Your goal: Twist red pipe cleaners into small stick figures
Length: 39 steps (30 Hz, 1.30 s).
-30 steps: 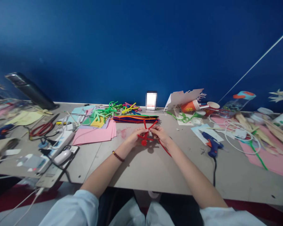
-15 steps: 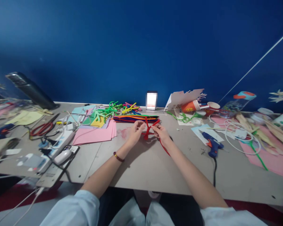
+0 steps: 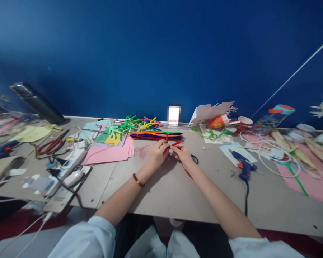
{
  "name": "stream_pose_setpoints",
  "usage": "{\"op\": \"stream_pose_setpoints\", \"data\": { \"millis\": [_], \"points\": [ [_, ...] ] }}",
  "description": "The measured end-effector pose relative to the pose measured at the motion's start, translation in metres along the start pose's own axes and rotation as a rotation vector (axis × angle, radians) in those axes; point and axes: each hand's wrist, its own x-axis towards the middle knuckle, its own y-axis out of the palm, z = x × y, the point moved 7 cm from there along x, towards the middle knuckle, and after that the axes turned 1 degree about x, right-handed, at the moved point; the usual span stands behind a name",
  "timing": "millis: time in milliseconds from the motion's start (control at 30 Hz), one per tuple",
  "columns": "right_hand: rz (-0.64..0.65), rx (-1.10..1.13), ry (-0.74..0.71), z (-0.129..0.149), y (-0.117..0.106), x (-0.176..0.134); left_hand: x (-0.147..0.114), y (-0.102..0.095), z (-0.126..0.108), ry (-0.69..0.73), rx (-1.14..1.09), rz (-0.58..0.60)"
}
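Observation:
Red pipe cleaners (image 3: 175,143) are held between my two hands above the middle of the table. My left hand (image 3: 158,153) is closed around their left part, and its fingers hide the spot where the strands cross. One red end stands upright above those fingers. Thumb and fingertips of my right hand (image 3: 182,152) pinch the right side, while a red strand hangs below along the wrist. Just behind both hands lies a bundle of long pipe cleaners (image 3: 156,136) in purple, orange, red and black.
Pink paper (image 3: 110,152) and a pile of bent green pipe cleaners (image 3: 121,127) lie at left. Further left is a power strip (image 3: 67,168) with cables. A blue glue gun (image 3: 243,165) rests at right; scissors handles (image 3: 195,159) show beside my right wrist. A phone (image 3: 174,114) stands behind.
My left hand has moved right and closed over the crossing of the red pipe cleaners, which showed before between the hands. The right hand keeps its pinch, slightly lower.

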Motion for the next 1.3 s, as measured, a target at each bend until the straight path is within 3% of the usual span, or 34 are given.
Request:
{"op": "stream_pose_setpoints", "data": {
  "millis": [233,400,567,667,900,1033,1167,1300],
  "points": [
    [-0.002,-0.158,-0.075,0.003,-0.004,0.004,-0.003,0.009,0.017,-0.215,-0.242,0.095],
    [0.090,-0.298,-0.238,0.019,-0.008,0.007,-0.005,0.019,0.025,-0.515,-0.669,0.197],
    [0.151,-0.354,-0.250,0.028,-0.011,0.007,-0.013,0.032,0.019,-0.837,-1.083,0.372],
    [0.223,-0.344,-0.245,0.031,-0.008,0.003,-0.016,0.036,0.014,-0.937,-1.254,0.438],
    [0.262,-0.341,-0.178,0.026,-0.011,0.004,-0.023,0.046,0.011,-0.999,-1.481,0.579],
    [0.250,-0.280,-0.098,0.017,-0.013,0.008,-0.027,0.052,0.011,-1.001,-1.496,0.637],
    [0.167,-0.253,-0.098,0.013,-0.017,0.012,-0.022,0.047,0.019,-0.962,-1.282,0.513],
    [0.076,-0.217,-0.128,0.012,-0.022,0.016,-0.006,0.022,0.016,-0.715,-0.994,0.314]
  ]
}}
